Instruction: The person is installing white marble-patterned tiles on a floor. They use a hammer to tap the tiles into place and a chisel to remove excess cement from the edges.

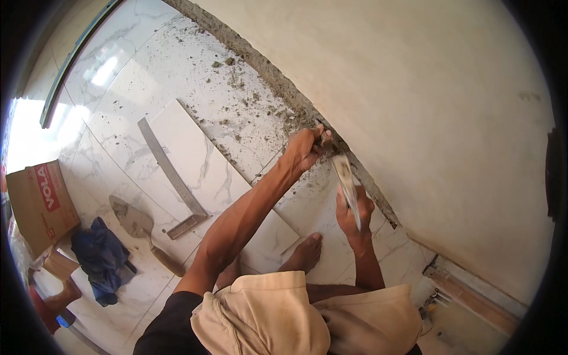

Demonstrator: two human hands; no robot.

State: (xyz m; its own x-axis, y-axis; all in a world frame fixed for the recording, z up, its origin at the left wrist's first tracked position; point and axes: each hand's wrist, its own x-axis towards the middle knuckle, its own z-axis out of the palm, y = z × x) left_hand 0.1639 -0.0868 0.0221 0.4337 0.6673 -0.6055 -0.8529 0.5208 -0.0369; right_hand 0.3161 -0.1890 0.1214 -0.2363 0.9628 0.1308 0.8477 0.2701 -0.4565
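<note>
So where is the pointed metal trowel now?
In the head view, the trowel lies on white marbled floor tiles at the left, between the crumpled dark-blue cloth and the L-shaped metal square.

room under renovation; trowel (134,219), loose tile (208,160), rubble (291,120) by wall (426,118)

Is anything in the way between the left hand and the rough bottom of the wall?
Nothing visible blocks it: the left hand is right up at the wall's rough bottom edge. Loose crumbs lie around there, and the right hand holds a blurred tool close by.
</note>
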